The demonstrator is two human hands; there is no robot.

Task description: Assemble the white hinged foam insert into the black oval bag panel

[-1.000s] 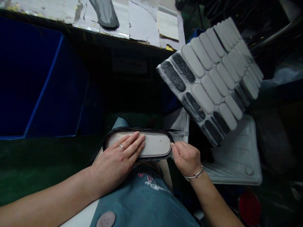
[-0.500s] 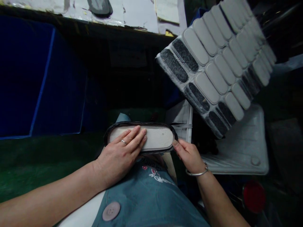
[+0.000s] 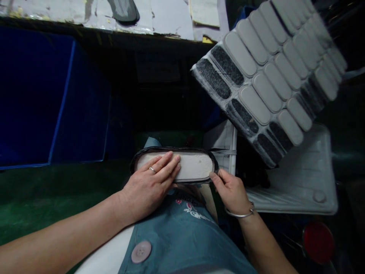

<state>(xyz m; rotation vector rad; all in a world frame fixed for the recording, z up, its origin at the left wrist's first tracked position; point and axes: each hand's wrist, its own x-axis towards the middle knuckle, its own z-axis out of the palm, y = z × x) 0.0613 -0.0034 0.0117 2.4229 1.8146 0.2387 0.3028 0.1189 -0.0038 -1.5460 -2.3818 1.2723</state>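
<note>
An oblong pale pad with rounded ends lies across my lap, ringed by a raised black rim. Resting flat on its left half is my left hand, fingers stretched out and a ring on one of them. At the right end, my right hand pinches the black rim between thumb and bent fingers. The thumb touches the pad's corner. What the pad's underside looks like is hidden.
A board of several pale oblong pads and dark slots stands tilted at upper right, above a white plastic tray. Blue bins are at left. A paper-covered table with a grey sole-shaped piece runs along the top. Something red and round sits lower right.
The whole view has shifted, so everything appears slightly further right. Both hands keep the same places on the pad and its rim.
</note>
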